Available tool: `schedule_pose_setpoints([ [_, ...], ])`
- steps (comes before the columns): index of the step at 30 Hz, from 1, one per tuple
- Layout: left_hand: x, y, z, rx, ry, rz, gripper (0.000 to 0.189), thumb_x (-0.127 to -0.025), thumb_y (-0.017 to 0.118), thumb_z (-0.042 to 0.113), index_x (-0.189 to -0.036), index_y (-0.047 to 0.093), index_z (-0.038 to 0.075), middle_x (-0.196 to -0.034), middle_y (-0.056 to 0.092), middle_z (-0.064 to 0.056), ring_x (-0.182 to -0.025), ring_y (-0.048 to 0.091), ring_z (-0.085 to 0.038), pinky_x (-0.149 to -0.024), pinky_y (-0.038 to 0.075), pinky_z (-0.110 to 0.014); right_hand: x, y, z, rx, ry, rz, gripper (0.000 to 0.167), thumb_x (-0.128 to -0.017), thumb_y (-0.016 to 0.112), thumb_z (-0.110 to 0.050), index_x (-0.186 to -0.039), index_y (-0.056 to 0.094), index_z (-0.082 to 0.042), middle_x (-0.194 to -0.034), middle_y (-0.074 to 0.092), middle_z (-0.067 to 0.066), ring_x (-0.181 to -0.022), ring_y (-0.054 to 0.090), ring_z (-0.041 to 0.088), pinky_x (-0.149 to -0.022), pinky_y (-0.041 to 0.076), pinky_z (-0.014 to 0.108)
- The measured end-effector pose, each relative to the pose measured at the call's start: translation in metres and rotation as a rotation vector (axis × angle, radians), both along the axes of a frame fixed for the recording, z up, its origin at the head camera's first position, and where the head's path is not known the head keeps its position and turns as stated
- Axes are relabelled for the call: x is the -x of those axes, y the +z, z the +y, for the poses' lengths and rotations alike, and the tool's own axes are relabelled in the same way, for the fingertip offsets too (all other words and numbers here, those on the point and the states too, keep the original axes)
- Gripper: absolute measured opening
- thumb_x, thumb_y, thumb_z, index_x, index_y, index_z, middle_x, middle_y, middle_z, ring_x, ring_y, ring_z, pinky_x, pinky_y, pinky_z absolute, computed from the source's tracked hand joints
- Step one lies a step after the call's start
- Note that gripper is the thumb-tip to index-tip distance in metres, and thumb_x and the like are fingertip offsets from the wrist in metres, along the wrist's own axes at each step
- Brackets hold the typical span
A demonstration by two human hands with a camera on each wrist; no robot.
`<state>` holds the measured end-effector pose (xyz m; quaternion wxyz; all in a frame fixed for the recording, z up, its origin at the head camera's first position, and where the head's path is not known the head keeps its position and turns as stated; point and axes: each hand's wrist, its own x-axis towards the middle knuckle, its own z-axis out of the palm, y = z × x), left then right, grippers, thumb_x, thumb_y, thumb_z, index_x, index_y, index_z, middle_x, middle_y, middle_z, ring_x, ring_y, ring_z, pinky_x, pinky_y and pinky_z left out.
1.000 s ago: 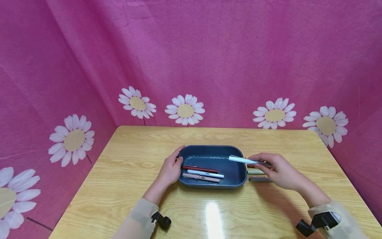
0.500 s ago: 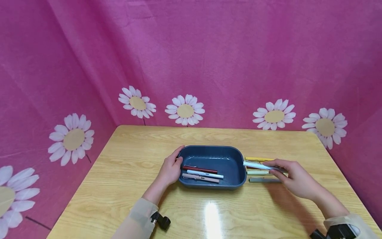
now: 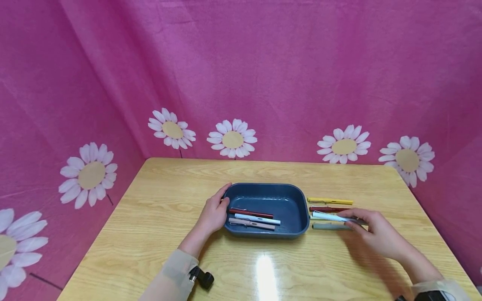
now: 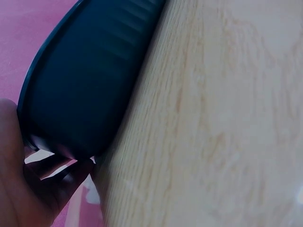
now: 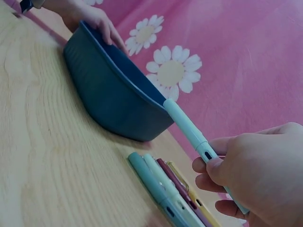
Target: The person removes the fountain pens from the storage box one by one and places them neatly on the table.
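My left hand (image 3: 211,214) grips the left end of a dark blue bin (image 3: 267,202), thumb at its rim. Inside, at the front left, lie a dark red pen (image 3: 251,213), a white pen (image 3: 257,219) and a brownish pen (image 3: 252,224). Right of the bin, my right hand (image 3: 380,232) pinches a pale blue-white capped pen (image 5: 184,124) between thumb and fingers, its cap end pointing at the bin. Below it is a row of pens: yellow (image 3: 330,201), dark red (image 3: 326,209), pale green (image 5: 165,182) and grey-blue (image 3: 329,226). The held pen partly covers the pale green one.
Everything stands on a light wooden table (image 3: 169,184) with a bright reflection near the front. A pink curtain (image 3: 263,83) with large daisies hangs behind and along the sides. Black camera mounts (image 3: 203,278) are strapped to the wrists.
My right hand has carried the pale pen from over the bin's right side out to the right and down over the row of pens. My left hand keeps its grip on the bin.
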<state>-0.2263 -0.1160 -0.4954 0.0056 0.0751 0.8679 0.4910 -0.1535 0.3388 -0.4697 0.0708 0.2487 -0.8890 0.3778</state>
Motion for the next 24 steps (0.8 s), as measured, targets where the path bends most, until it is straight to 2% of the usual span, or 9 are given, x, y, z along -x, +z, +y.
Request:
schedule_pose_setpoints([
  [4, 0.000, -0.002, -0.001, 0.004, 0.004, -0.017, 0.050, -0.113, 0.042, 0.021, -0.163, 0.043, 0.021, -0.163, 0.046, -0.012, -0.149, 0.043, -0.034, -0.121, 0.033, -0.056, -0.003, -0.008, 0.005, -0.015, -0.009, 0.047, 0.036, -0.090, 0.074, 0.014, -0.115, 0.077, -0.011, -0.105, 0.075, 0.000, -0.092, 0.066, 0.007, -0.081, 0.049, 0.010],
  [8, 0.000, 0.001, -0.001, 0.003, 0.009, -0.015, 0.050, -0.113, 0.043, 0.021, -0.163, 0.043, 0.022, -0.163, 0.046, -0.012, -0.149, 0.042, -0.035, -0.121, 0.033, -0.057, -0.005, -0.015, 0.008, -0.016, -0.022, 0.027, 0.036, -0.090, 0.073, 0.015, -0.114, 0.078, -0.012, -0.105, 0.075, -0.002, -0.092, 0.066, 0.008, -0.081, 0.049, 0.010],
  [12, 0.001, 0.005, -0.001, -0.004, 0.005, 0.002, 0.051, -0.113, 0.042, 0.019, -0.163, 0.043, 0.021, -0.163, 0.046, -0.013, -0.149, 0.042, -0.036, -0.121, 0.032, -0.058, -0.004, -0.016, 0.009, -0.026, -0.033, -0.031, 0.036, -0.090, 0.072, 0.015, -0.114, 0.078, -0.011, -0.107, 0.075, -0.001, -0.096, 0.065, 0.005, -0.081, 0.053, 0.013],
  [15, 0.002, 0.004, 0.000, -0.004, 0.006, -0.002, 0.051, -0.113, 0.043, 0.019, -0.164, 0.043, 0.020, -0.163, 0.045, -0.012, -0.150, 0.041, -0.035, -0.121, 0.032, -0.058, -0.005, -0.018, 0.010, -0.027, -0.017, -0.049, 0.036, -0.090, 0.073, 0.015, -0.114, 0.079, -0.012, -0.108, 0.075, -0.001, -0.098, 0.064, 0.003, -0.082, 0.054, 0.014],
  [20, 0.003, 0.002, 0.001, -0.006, 0.008, -0.016, 0.050, -0.113, 0.043, 0.020, -0.164, 0.043, 0.021, -0.163, 0.045, -0.011, -0.150, 0.042, -0.034, -0.121, 0.033, -0.056, -0.007, -0.027, 0.011, 0.013, 0.028, -0.006, 0.037, -0.088, 0.074, 0.018, -0.111, 0.079, -0.011, -0.104, 0.075, -0.002, -0.097, 0.066, 0.003, -0.083, 0.052, 0.011],
  [24, 0.002, 0.000, 0.001, 0.004, 0.004, -0.007, 0.050, -0.113, 0.043, 0.018, -0.163, 0.044, 0.019, -0.162, 0.046, -0.014, -0.149, 0.043, -0.036, -0.121, 0.033, -0.057, -0.010, -0.034, 0.011, 0.053, 0.072, -0.068, 0.033, -0.090, 0.072, 0.017, -0.110, 0.078, -0.007, -0.106, 0.075, 0.002, -0.099, 0.066, 0.003, -0.080, 0.056, 0.015],
])
